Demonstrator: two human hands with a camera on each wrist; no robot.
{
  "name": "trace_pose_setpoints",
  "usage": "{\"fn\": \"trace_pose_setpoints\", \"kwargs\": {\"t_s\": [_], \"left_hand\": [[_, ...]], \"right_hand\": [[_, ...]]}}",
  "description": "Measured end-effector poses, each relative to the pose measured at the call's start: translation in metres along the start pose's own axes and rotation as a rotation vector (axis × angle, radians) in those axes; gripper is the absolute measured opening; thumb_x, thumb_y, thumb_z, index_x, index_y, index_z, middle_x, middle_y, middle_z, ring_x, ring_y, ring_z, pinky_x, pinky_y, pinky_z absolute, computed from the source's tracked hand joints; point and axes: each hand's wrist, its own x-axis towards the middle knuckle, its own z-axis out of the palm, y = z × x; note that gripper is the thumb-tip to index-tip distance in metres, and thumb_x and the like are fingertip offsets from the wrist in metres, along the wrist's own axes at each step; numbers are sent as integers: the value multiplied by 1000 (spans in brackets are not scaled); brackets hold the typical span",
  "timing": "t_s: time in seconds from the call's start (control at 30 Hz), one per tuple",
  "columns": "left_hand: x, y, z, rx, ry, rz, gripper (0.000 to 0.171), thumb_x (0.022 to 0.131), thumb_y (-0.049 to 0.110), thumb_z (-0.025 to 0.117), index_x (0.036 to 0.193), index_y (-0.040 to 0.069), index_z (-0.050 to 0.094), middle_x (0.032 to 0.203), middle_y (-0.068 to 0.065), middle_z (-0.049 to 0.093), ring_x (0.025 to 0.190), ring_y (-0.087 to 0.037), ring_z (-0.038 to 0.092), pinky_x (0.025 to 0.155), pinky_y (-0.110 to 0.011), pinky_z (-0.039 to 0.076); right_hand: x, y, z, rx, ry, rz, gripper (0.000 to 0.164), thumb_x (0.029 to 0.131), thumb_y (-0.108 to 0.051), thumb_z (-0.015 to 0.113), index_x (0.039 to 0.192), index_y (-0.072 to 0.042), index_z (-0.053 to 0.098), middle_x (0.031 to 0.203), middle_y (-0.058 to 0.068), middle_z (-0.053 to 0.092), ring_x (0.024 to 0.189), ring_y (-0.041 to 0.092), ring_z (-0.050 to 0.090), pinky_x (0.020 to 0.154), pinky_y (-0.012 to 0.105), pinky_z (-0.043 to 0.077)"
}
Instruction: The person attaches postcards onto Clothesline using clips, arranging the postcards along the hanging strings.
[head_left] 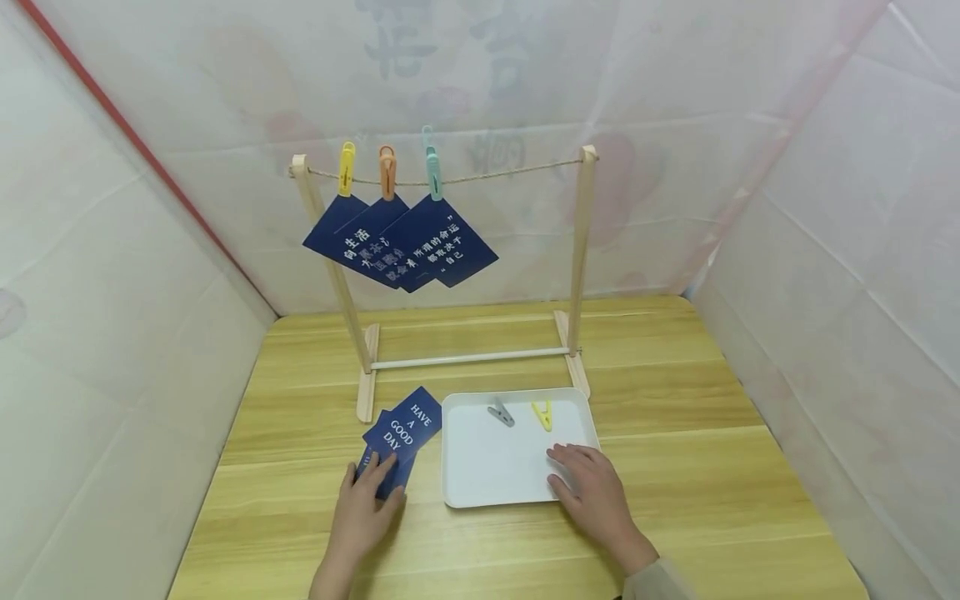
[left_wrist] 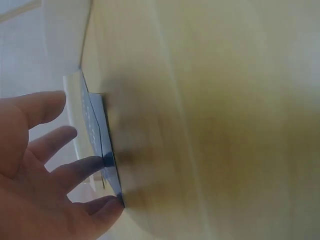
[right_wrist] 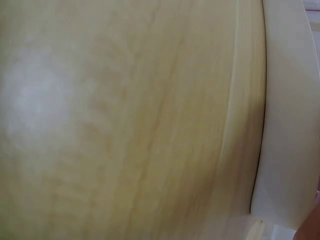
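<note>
Dark blue cards, the top one printed "HAVE A GOOD DAY", lie overlapping on the table left of a white tray. My left hand rests spread over their near end, fingertips touching them. In the left wrist view, fingers reach the cards' edge. Over the tray's near right corner lies my right hand, fingers loosely extended, holding nothing. Inside the tray are a grey clothespin and a yellow clothespin. The right wrist view shows mostly table and the tray's side.
Behind stands a wooden frame with a twine line and a white lower bar. Overlapping blue cards hang there by yellow, orange and teal clothespins. Pale cloth walls surround the table.
</note>
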Motion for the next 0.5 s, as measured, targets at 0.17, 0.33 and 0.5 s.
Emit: {"fn": "trace_pose_setpoints", "kwargs": {"t_s": [0.17, 0.33, 0.5], "left_hand": [[-7, -2, 1, 35, -2, -7, 45, 89, 15, 74, 131, 3, 63, 142, -27, 51, 137, -59, 32, 114, -69, 24], [-14, -6, 0, 57, 20, -23, 40, 87, 13, 75, 125, 4, 67, 138, -23, 58, 136, -56, 37, 113, -66, 30], [-17, -9, -3, 117, 20, -51, 40, 85, 14, 78, 123, 5, 68, 132, -21, 62, 132, -52, 45, 109, -65, 37]], "right_hand": [[-1, 0, 1, -23, -1, -3, 36, 87, -26, 77, 121, -19, 71, 124, 0, 70, 117, 24, 60, 105, 45, 42], [0, 1, 2, -21, 17, -17, 35, 87, -25, 76, 120, -18, 71, 122, 0, 71, 115, 24, 61, 104, 45, 43], [0, 2, 3, -8, 41, -35, 34, 86, -23, 77, 119, -17, 72, 120, 2, 72, 113, 26, 62, 102, 46, 43]]}}
